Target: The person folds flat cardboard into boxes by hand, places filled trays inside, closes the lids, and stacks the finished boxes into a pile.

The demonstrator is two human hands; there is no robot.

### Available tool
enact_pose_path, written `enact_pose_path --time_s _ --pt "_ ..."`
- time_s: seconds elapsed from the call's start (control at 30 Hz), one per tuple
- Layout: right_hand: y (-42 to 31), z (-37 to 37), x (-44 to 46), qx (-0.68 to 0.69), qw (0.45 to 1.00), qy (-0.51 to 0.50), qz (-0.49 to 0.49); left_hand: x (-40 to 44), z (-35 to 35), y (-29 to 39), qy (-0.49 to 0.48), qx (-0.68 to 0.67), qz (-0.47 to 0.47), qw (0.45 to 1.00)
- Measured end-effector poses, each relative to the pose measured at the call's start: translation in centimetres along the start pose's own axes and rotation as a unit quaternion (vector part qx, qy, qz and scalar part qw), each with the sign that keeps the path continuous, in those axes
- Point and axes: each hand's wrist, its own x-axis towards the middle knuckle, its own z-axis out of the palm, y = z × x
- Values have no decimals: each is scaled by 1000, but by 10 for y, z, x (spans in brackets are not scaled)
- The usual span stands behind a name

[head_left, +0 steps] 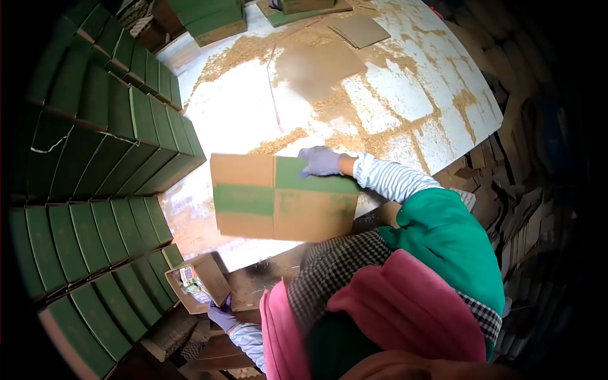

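Observation:
My right hand (321, 162), in a light purple glove, grips the upper edge of a flattened cardboard box (313, 212) with green and brown panels. The cardboard lies at a slight tilt over the table's near edge, close to my body. At the lower left, my left hand (221, 316), gloved the same way, holds the near rim of a small open cardboard box (216, 282). Inside that box are small printed packets (192, 282), too small to read. The left fingertips are partly hidden by the rim.
Stacked green boxes (107, 164) rise along the left side. Yellowish residue streaks the white table (231, 120). Farther back lie flat cardboard sheets (360, 30) and more green boxes (212, 22). Loose cardboard (468, 174) lies to the right of the table.

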Motion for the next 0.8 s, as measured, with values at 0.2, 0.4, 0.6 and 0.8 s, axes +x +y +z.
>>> enact_pose_path --time_s 0.2,0.4,0.6,0.8 --pt "151 -114 -152 42 911 289 292 -6 69 -33 -16 -10 -34 999" --pt "222 -192 -311 -90 844 403 343 -23 157 -72 -7 -31 -41 999" --pt "141 -248 -261 327 855 389 101 -21 212 -86 6 -19 -35 999" --pt "56 -196 5 337 913 196 -117 35 191 -89 -67 79 38 994"
